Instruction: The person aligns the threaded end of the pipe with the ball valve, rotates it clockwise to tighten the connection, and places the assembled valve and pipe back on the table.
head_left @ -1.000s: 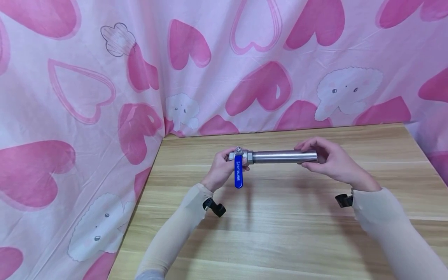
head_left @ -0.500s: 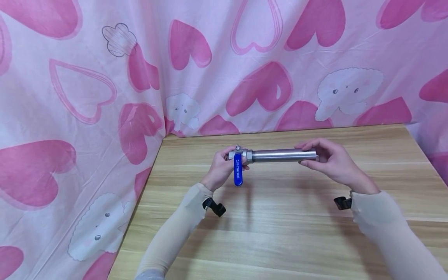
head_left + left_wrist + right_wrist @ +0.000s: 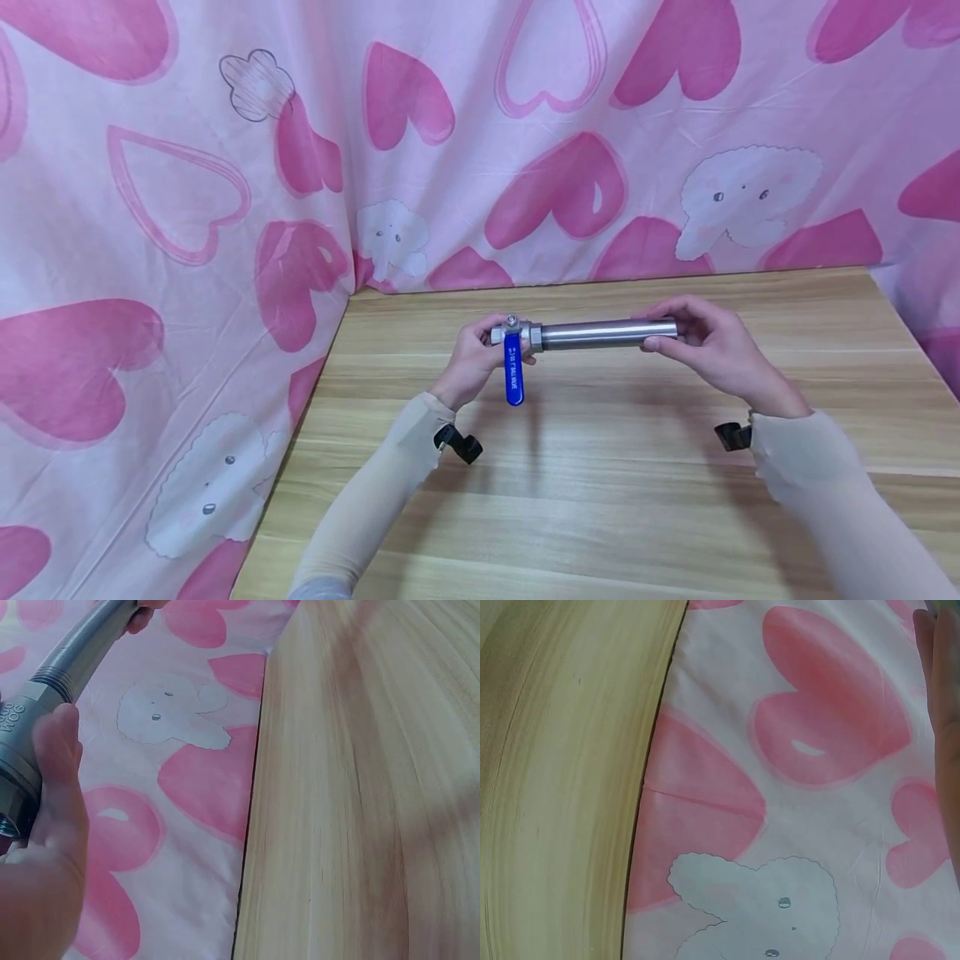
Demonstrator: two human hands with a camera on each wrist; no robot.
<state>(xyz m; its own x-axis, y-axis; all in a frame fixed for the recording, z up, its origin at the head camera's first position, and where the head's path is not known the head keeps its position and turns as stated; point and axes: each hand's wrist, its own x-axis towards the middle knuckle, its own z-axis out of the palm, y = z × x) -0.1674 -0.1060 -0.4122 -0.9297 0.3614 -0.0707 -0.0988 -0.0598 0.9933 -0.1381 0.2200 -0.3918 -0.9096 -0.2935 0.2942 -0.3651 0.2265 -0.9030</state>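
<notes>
In the head view, a steel ball valve with a blue lever is joined to a long steel pipe. Both are held up above the wooden table, lying roughly level. My left hand grips the valve body at its left end, and the lever hangs toward me. At the pipe's other end my right hand holds it between thumb and fingers. The left wrist view shows the valve with raised lettering and the threads where the pipe enters. Only an edge of the right hand appears in the right wrist view.
The wooden table lies beneath both hands. Pink heart-patterned cloth hangs behind it and along the left. A black wrist mount sits on the left sleeve, another mount on the right.
The right thumb has shifted up onto the near side of the pipe. The blue lever's free end has swung slightly down and right. The left hand stays in nearly the same place.
</notes>
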